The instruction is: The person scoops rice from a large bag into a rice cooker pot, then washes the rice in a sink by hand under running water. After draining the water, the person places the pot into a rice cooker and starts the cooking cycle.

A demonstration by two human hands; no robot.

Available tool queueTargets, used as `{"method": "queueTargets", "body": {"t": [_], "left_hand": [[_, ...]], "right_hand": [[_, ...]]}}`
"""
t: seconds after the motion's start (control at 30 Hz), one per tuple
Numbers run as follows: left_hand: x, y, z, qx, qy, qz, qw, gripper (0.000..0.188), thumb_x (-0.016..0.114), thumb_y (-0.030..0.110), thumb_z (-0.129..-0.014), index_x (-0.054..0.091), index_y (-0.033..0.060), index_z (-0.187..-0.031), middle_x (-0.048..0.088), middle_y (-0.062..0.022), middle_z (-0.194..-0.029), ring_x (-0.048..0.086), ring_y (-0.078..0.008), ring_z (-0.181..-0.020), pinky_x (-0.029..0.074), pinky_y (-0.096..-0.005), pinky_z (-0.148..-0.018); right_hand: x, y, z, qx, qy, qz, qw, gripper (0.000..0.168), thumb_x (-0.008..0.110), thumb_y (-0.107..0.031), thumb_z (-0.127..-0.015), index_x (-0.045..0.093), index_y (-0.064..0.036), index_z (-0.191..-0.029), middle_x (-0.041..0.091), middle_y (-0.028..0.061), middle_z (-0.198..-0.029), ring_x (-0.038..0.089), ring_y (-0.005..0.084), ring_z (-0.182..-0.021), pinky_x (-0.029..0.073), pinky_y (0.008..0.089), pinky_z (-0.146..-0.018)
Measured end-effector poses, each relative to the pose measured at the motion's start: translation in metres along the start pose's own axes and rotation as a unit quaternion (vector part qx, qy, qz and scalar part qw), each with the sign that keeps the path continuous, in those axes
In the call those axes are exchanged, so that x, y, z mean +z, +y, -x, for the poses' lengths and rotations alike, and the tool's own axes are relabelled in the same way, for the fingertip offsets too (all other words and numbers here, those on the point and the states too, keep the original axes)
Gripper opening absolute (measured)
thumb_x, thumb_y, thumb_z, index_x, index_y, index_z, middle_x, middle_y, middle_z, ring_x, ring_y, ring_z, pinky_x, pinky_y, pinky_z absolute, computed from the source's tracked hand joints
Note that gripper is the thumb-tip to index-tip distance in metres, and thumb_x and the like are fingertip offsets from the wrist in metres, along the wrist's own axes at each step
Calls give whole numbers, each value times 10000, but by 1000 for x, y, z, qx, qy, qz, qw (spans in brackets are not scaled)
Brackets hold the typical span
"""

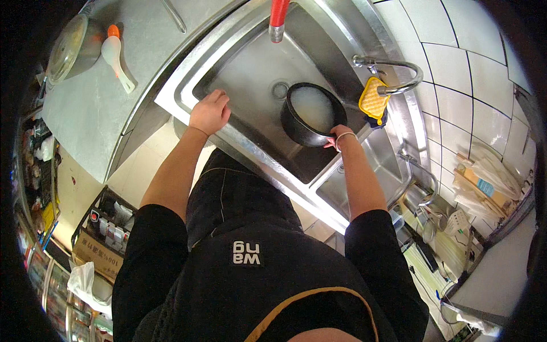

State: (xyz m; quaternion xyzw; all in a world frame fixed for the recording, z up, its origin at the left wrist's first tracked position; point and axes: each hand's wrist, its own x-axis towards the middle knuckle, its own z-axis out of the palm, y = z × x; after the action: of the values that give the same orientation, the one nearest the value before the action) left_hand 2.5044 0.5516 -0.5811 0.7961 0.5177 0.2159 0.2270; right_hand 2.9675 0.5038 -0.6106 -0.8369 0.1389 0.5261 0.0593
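My right hand [339, 137] grips the near right rim of a dark round pot [305, 131], which is tilted inside a stainless steel sink basin [243, 64]. Cloudy whitish liquid [313, 107] is in the pot; whether anything lies beneath it I cannot tell. Beside the pot shows the round drain [280, 90]. Over the basin's left edge is my left hand [212, 112], its fingers curled, with nothing visible in it. A red hose with a metal tip [277, 33] hangs over the far side of the basin.
A curved chrome faucet [401, 88] stands at the right, near a yellow sponge [373, 100]. A second basin [367, 171] adjoins at the lower right. On the grey counter [149, 55] are a lidded pot [70, 51] and a white rice paddle [113, 55]. A white tiled wall [453, 89] bounds the right.
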Motion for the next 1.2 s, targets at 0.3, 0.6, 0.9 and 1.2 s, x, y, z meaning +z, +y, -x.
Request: {"method": "queueTargets", "body": {"t": [0.3,0.6,0.9,1.2], "left_hand": [[0,-5,3,7,-2,12,1000,165,636,106,-767,621,58,-925,614,-89,-1051,649,-290,-882,556,-392,-726],[1,-10,5,27,32,28,999,182,644,96,-760,634,49,-936,622,-96,-1045,651,-293,-875,560,-382,-722],[0,-11,5,35,22,35,999,181,644,111,-764,617,44,-930,602,-116,-1048,653,-304,-853,556,-397,-706],[-1,-9,6,23,26,29,999,166,636,112,-772,620,43,-922,605,-113,-1045,654,-303,-852,555,-399,-713]], "right_hand": [[-7,-44,29,46,59,78,994,548,527,-150,-882,310,38,-1349,516,474,-1151,651,344,-535,565,280,-435],[46,-103,61,49,90,121,987,550,517,-190,-891,319,94,-1319,545,442,-1150,621,245,-463,539,268,-422],[100,-135,94,-161,43,327,930,327,519,-96,-870,541,198,-1014,636,365,-878,687,388,-645,588,345,-495],[137,-138,164,-331,131,570,740,274,521,-154,-894,714,29,-829,706,196,-762,718,271,-659,578,375,-609]]}}
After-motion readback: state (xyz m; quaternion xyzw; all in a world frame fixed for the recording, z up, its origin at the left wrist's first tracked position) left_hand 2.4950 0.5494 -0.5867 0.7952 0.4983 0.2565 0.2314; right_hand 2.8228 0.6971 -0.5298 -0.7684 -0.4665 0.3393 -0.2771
